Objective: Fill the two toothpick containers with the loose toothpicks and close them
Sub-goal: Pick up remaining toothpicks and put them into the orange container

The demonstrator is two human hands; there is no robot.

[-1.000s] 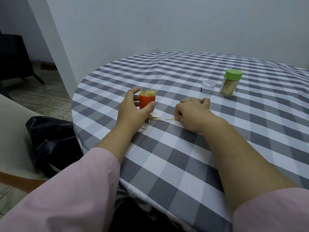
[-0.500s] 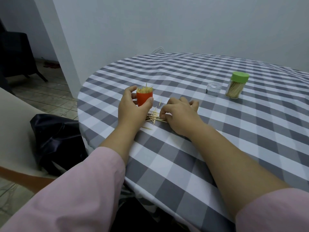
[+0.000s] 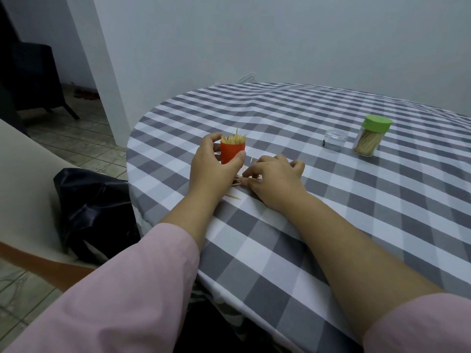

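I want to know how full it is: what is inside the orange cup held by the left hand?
The small orange plastic cup holds upright wooden toothpicks whose tips stick out above its rim. The opaque wall and the left hand hide how deep they sit.

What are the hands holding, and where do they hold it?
The left hand grips the orange toothpick container round its sides. The right hand pinches loose wooden toothpicks lying on the checked tablecloth.

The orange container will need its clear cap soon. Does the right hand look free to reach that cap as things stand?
Probably yes, once it lets go: the right hand is pinching loose toothpicks, but bare tablecloth lies between it and the clear cap, with nothing in the way.
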